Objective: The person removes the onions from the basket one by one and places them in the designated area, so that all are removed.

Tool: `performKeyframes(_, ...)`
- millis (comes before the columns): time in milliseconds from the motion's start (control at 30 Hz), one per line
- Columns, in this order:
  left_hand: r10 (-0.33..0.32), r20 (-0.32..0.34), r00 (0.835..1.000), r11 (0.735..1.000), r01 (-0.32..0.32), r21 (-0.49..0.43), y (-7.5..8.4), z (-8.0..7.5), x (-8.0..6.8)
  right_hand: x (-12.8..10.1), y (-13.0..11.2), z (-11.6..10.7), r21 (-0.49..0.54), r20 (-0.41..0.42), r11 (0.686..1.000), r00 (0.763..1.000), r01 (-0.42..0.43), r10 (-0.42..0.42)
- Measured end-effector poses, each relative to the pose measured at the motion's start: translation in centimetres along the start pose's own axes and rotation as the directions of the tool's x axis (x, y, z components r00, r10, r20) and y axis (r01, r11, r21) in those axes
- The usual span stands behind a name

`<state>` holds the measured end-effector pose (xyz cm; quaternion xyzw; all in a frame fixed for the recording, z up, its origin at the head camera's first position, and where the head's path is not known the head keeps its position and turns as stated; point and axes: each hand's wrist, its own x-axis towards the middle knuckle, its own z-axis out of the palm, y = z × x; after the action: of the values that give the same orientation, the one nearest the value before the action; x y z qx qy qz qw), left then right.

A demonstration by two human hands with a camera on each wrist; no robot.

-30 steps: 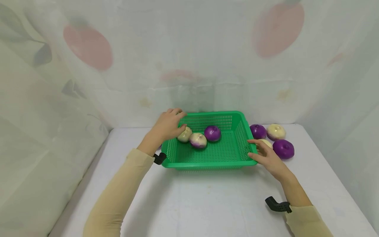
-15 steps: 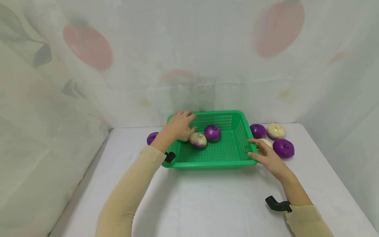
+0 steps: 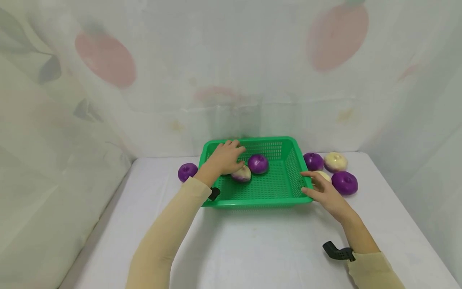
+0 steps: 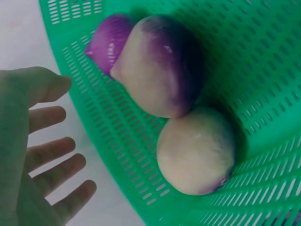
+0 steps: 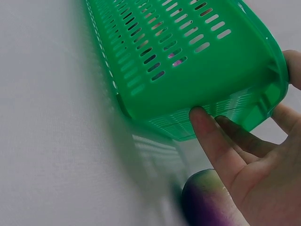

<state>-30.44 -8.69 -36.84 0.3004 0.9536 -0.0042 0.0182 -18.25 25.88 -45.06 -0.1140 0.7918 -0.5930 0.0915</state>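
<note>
A green slotted plastic basket (image 3: 252, 202) stands on the white-covered table. Inside it are a purple onion (image 3: 258, 164) and a white-and-purple onion (image 3: 242, 174); a paler onion (image 4: 196, 150) beside them shows in the left wrist view but is mostly hidden by my hand in the head view. My left hand (image 3: 225, 157) hovers over the basket's left part, fingers spread and apart from the onions. At the other end, my right hand (image 3: 330, 198) holds the basket's right rim, its fingers over the edge and against the outer wall.
Right of the basket lie several onions, among them a purple onion (image 3: 344, 183) and a white onion (image 3: 335, 161). Another purple onion (image 3: 187, 171) sits on the table to the left. A printed cloth (image 3: 231, 60) hangs close behind the basket.
My left hand has moved right, from the basket's left edge to over the onions inside, uncovering the purple onion on the left. My right hand and the basket stay in place.
</note>
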Motion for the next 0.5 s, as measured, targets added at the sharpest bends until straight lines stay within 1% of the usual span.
performKeyframes(100, 0.005, 0.033, 0.999, 0.999, -0.006, 0.034, 0.1, 0.2, 0.4, -0.1, 0.0, 0.0, -0.007, -0.002, 1.0, 1.0, -0.005, 0.005)
performKeyframes(267, 0.036, 0.082, 0.996, 0.997, -0.042, 0.065, 0.3, 0.7, 0.9, -0.2, 0.0, 0.2, -0.005, -0.009, 1.0, 1.0, -0.005, 0.005)
performKeyframes(400, 0.042, 0.135, 0.99, 0.998, -0.048, 0.046, 0.4, 1.1, 1.1, -0.1, 0.1, 0.2, -0.008, -0.012, 1.0, 1.0, -0.002, 0.002)
performKeyframes(500, 0.043, 0.158, 0.986, 0.998, -0.05, 0.037, 0.5, 1.5, 1.2, -0.1, 0.0, 0.2, -0.01, -0.017, 1.0, 1.0, 0.002, -0.002)
